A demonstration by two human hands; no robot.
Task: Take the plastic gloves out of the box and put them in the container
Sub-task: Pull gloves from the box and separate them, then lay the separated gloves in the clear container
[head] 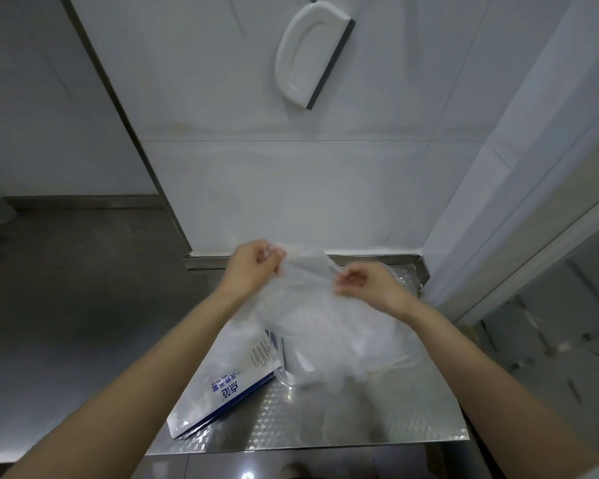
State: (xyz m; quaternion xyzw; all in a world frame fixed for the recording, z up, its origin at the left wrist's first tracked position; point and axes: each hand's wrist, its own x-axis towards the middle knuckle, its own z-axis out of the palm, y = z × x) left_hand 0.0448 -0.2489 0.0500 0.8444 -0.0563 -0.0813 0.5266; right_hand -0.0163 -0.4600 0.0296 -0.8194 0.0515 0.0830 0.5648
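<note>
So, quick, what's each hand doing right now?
Left hand: pinching the plastic gloves.
Right hand: pinching the same bunch.

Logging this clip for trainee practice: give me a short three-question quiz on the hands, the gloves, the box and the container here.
1. True or false: the left hand and the right hand both hold the bundle of thin translucent plastic gloves.
2. The blue-and-white cardboard glove box lies on the patterned steel shelf: A) left of the clear plastic container; B) right of it; C) inside it.
3. Fill in: the white-handled squeegee hangs on the tiled ____.
Key: 1 true; 2 A; 3 wall.
</note>
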